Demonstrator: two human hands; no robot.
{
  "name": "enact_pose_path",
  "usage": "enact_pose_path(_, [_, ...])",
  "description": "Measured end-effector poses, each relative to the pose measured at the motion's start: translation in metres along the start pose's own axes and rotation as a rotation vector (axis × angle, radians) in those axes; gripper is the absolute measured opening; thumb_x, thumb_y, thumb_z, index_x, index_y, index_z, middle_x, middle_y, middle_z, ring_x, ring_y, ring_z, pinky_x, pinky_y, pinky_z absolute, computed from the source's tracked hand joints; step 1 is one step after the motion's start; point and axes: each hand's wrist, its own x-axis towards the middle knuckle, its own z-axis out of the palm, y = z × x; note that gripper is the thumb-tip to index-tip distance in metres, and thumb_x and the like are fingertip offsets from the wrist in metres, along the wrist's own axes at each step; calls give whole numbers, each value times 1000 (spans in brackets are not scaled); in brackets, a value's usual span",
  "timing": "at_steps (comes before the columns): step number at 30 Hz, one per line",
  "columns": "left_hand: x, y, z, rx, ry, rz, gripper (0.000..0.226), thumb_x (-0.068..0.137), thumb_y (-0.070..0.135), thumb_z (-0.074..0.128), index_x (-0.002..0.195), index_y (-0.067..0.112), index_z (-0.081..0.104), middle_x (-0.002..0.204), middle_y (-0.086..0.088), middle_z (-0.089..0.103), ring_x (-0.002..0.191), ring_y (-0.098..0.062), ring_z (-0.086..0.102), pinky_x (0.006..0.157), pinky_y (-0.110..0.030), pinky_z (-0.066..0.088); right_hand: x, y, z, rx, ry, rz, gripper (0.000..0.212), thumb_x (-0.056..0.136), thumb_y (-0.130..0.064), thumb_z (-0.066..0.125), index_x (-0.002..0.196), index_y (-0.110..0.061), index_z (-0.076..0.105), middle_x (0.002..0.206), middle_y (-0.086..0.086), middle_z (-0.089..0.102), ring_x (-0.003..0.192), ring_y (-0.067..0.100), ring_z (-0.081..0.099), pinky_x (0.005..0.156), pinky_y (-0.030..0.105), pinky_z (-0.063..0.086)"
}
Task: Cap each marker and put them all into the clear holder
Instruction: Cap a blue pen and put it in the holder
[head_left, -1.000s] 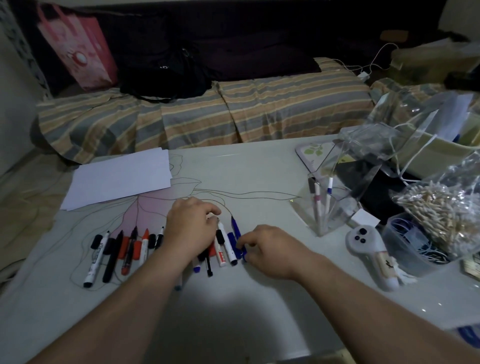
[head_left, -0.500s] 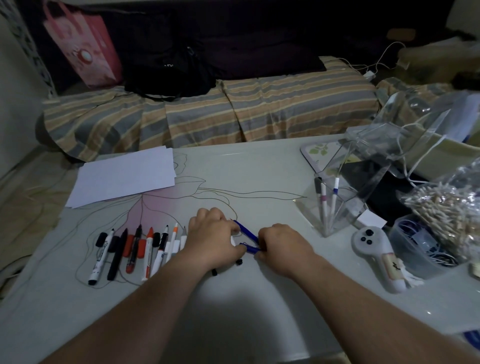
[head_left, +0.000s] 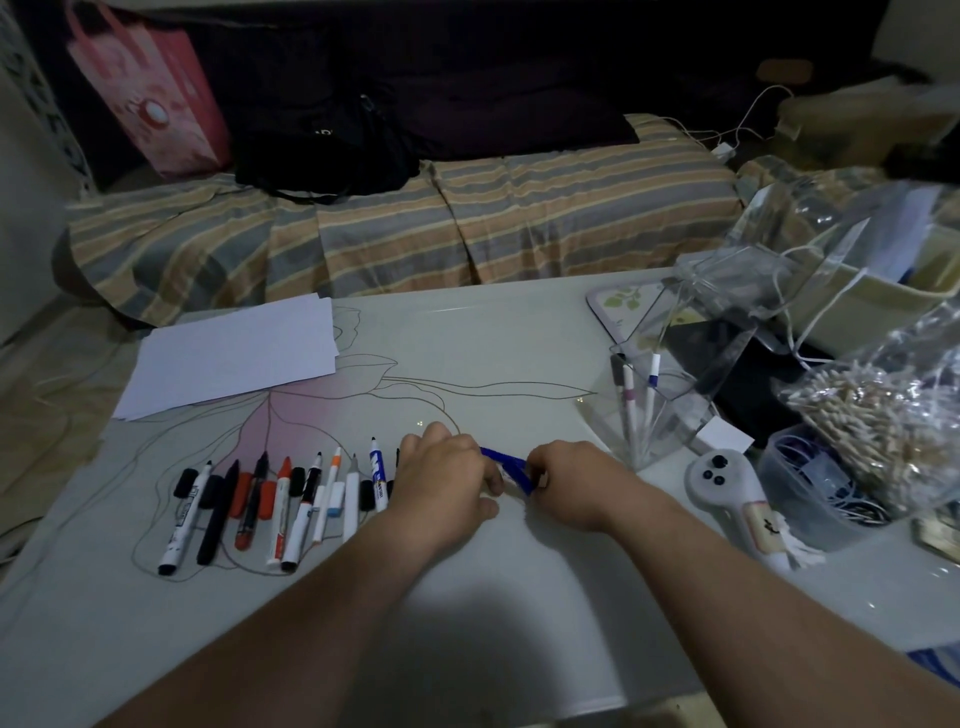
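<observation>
Both forearms reach in over the pale glass-topped table (head_left: 519, 597). The left hand (head_left: 447, 483) and right hand (head_left: 569, 480) each pinch an end of a slim blue marker (head_left: 506, 462) just above the tabletop. Left of that marker lies a row of uncapped markers and loose caps (head_left: 280, 499). Right of it, a white handheld controller (head_left: 727, 493); farther back, the clear angular plastic holder (head_left: 654, 405) with two capped markers standing inside, then white paper sheets (head_left: 234, 358).
</observation>
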Motion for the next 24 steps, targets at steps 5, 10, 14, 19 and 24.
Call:
enact_pose_path(5, [-7, -2, -3, -117, 73, -37, 27, 80, 57, 60, 101, 42, 67, 93, 18, 65, 104, -15, 44, 85, -35, 30, 8, -12, 9, 37, 27, -16, 6, 84, -26, 63, 87, -28, 67, 96, 0, 67, 88, 23, 65, 72, 32, 53])
enact_pose_path(10, [-10, -2, -16, -414, -2, -122, 23, 89, 55, 62, 104, 41, 71, 92, 17, 67, 109, -12, 43, 93, -37, 32, 13, -12, 4, 78, 87, -70, 20, 85, -30, 68, 67, -28, 59, 85, -1, 68, 82, 22, 65, 71, 32, 54])
enact_pose_path(14, [-12, -10, -18, -398, 99, -188, 18, 94, 45, 61, 103, 34, 71, 87, 15, 65, 110, -16, 46, 96, -39, 38, 30, -3, 7, 55, 233, -81, 16, 87, -27, 67, 101, -33, 69, 118, -1, 59, 107, 27, 57, 89, 34, 48])
enact_pose_path(19, [-15, -24, -19, -515, 228, -166, 20, 93, 24, 62, 105, 39, 71, 90, 22, 65, 107, -11, 46, 97, -37, 38, 40, 0, 34, -88, 191, -110, 25, 97, -28, 50, 119, -31, 62, 141, -10, 49, 110, 33, 40, 86, 43, 45])
enact_pose_path(24, [-16, -30, -23, -733, 347, -69, 40, 92, 0, 59, 104, 35, 75, 123, 32, 63, 116, 10, 55, 99, -15, 43, 31, -6, 39, -88, 344, 12, 18, 91, -9, 52, 102, -16, 65, 99, 7, 64, 102, 31, 56, 71, 38, 49])
